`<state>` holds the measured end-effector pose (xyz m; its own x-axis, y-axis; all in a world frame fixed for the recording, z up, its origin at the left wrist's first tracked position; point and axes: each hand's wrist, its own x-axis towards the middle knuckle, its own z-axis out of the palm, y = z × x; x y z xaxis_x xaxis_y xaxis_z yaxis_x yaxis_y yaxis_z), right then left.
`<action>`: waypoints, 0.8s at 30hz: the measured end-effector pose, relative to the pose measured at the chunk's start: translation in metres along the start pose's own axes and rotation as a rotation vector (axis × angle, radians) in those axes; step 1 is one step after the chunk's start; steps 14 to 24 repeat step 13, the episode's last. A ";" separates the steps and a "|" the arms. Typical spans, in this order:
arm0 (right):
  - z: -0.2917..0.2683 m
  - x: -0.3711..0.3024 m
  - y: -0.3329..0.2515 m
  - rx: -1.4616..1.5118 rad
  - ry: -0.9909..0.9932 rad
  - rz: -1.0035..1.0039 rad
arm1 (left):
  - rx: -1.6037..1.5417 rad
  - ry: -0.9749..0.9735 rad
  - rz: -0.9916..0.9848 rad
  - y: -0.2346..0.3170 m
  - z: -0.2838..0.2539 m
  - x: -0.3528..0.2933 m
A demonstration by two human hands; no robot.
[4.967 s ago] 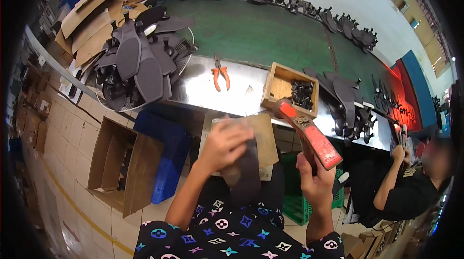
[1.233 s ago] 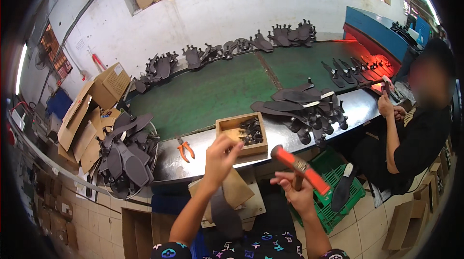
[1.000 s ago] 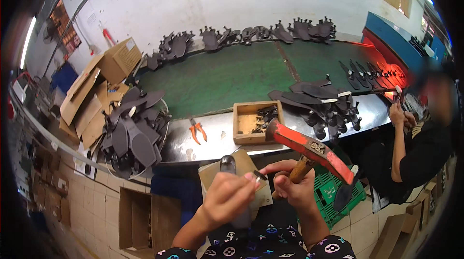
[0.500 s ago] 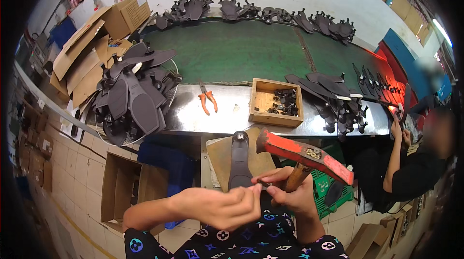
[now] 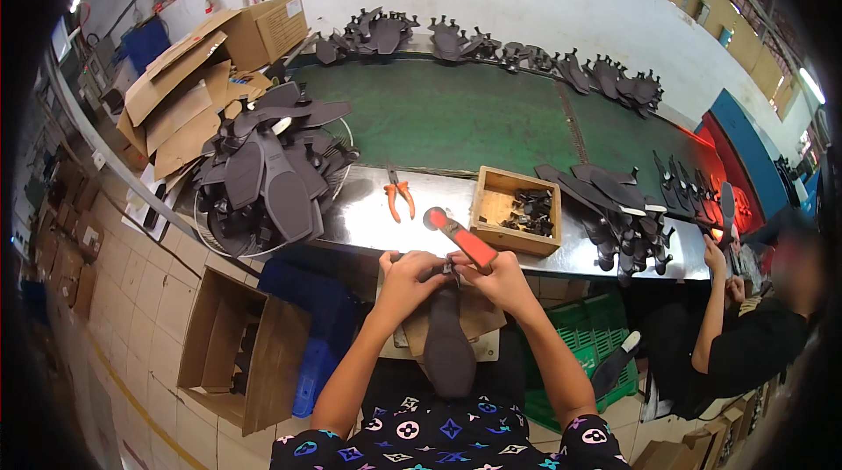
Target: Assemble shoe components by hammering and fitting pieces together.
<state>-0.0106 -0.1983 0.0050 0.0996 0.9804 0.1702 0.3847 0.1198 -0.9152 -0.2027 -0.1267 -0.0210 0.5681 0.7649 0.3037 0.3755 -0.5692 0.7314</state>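
A dark grey shoe sole [image 5: 449, 349] lies lengthwise in front of me on a tan board [image 5: 485, 316], its wide end toward my body. At its narrow heel end my left hand [image 5: 408, 284] is closed, fingers pinching the edge. My right hand [image 5: 498, 281] meets it there, with a hammer tucked in its grip. The red hammer head [image 5: 465, 238] sticks up above that hand; its handle is mostly hidden. A small dark piece with a light spot shows between the fingertips, too covered to name.
Orange-handled pliers [image 5: 398, 195] and a wooden box [image 5: 517, 238] of small black parts rest on the metal ledge. Piled soles [image 5: 285, 194] fill a wire basket at left; more soles [image 5: 621, 198] lie right. A green conveyor [image 5: 438, 110] runs behind. Another person [image 5: 745, 338] works at right.
Both hands have moved forward, from near my chest to the sole's heel end. The hammer went with the right hand. The sole has turned round, heel now away from me.
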 end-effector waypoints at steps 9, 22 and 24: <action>0.005 -0.018 -0.025 -0.306 -0.074 -0.144 | 0.106 0.063 0.085 -0.004 -0.001 -0.019; 0.008 -0.022 -0.044 -0.576 -0.094 -0.203 | -0.280 -0.143 -0.064 -0.029 0.004 -0.015; 0.008 -0.022 -0.044 -0.576 -0.094 -0.203 | -0.280 -0.143 -0.064 -0.029 0.004 -0.015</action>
